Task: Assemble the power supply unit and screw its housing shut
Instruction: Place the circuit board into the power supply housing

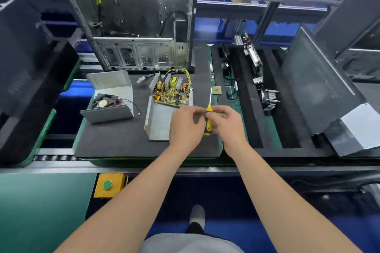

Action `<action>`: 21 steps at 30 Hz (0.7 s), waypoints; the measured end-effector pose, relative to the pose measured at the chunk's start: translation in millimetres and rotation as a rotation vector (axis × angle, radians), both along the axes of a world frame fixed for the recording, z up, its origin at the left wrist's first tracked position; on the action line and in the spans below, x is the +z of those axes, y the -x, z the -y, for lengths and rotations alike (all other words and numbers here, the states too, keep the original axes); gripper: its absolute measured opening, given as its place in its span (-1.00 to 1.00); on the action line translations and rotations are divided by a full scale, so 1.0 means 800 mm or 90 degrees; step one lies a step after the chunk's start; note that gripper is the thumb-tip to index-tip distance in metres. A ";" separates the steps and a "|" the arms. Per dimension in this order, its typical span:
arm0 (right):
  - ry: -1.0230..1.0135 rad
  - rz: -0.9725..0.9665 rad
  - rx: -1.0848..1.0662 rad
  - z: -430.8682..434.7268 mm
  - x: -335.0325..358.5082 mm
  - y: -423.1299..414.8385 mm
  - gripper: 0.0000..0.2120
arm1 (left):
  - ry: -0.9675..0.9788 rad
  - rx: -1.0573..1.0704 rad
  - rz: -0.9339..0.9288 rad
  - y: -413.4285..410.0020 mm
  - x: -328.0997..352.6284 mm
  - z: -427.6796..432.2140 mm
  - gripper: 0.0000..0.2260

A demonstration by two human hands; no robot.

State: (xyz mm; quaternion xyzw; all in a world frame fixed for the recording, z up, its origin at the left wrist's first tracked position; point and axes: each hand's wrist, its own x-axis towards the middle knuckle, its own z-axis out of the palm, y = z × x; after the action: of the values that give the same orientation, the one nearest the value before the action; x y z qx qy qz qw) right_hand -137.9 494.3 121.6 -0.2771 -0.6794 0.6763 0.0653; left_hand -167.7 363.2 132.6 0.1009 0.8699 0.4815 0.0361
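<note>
The open metal housing base (158,117) lies on the black mat, with the yellow circuit board (171,92) and its wire bundle resting tilted on its far end. The housing cover (112,98) with a black fan inside sits apart to the left. Above the base's right side both hands meet on a yellow-handled screwdriver (208,118), shaft pointing away from me. My right hand (227,124) grips the handle. My left hand (188,125) pinches it near the top with curled fingers.
An empty computer case (133,16) stands upright behind the mat. A small square chip (216,90) lies by the mat's right edge. Black foam trays (250,98) at the right hold boards and a heatsink. A yellow box with a green button (108,185) sits below the conveyor edge.
</note>
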 end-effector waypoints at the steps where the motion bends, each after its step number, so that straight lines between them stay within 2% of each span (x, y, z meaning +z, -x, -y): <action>1: 0.004 0.011 0.000 -0.006 -0.006 0.002 -0.82 | 0.042 0.006 -0.024 0.002 -0.004 -0.006 -0.83; 5: 0.028 0.060 0.015 -0.024 -0.029 0.008 -0.83 | 0.189 0.033 -0.048 0.003 -0.022 -0.024 -0.81; 8: 0.038 0.102 0.037 -0.032 -0.043 0.011 -0.82 | 0.211 0.039 -0.052 0.000 -0.034 -0.029 -0.75; 13: 0.024 0.159 0.077 -0.036 -0.057 0.014 -0.84 | 0.151 0.065 -0.032 -0.005 -0.038 -0.034 -0.70; 17: -0.039 0.181 0.096 -0.034 -0.061 0.017 -0.87 | 0.028 0.117 -0.022 -0.005 -0.037 -0.031 -0.68; 21: -0.101 0.188 0.106 -0.031 -0.063 0.023 -0.90 | -0.048 0.189 0.039 -0.002 -0.032 -0.027 -0.68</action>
State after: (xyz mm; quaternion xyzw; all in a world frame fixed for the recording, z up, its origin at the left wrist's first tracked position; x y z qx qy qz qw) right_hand -156.0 519.5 71.2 -0.3099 -0.7535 0.5756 -0.0699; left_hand -166.2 385.0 107.0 -0.0420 0.8549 0.5169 -0.0129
